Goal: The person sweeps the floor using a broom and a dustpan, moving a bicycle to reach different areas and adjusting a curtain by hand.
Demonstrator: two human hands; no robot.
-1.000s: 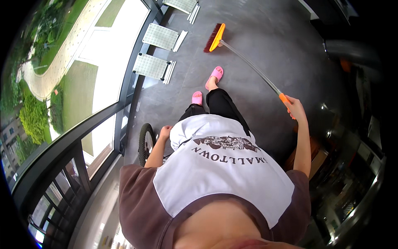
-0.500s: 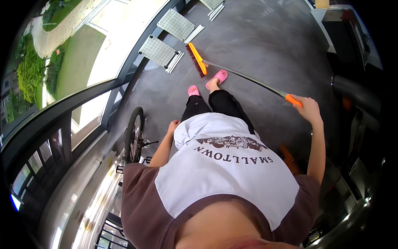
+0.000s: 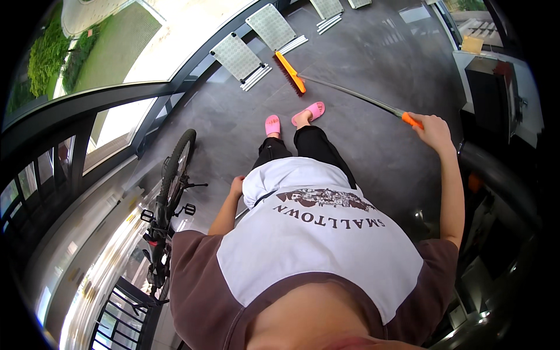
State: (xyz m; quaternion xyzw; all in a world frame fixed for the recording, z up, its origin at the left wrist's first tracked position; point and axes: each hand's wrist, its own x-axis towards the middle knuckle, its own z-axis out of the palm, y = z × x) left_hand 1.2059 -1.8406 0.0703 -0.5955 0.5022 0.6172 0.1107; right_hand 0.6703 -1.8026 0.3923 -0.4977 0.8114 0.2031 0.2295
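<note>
Long-handled push broom (image 3: 351,91) slants over the gray floor (image 3: 385,52), its orange head (image 3: 291,71) just beyond the pink slippers (image 3: 272,125) and near a pale patterned panel (image 3: 238,56). The person's right hand (image 3: 436,133) wraps around the orange grip (image 3: 412,120). The left hand (image 3: 236,186) is beside the white-fronted shirt (image 3: 315,245), nearer the bicycle (image 3: 169,175); whether its fingers are curled cannot be told.

The right hand (image 3: 433,132) wraps around the orange handle (image 3: 411,119) of a broom (image 3: 350,92), whose bristled head (image 3: 290,72) lies ahead and left of that grip. Left of the grip are pink slippers (image 3: 315,109), then the left hand (image 3: 237,185) beside the shirt (image 3: 309,256), and farther left a bicycle (image 3: 164,211).
</note>
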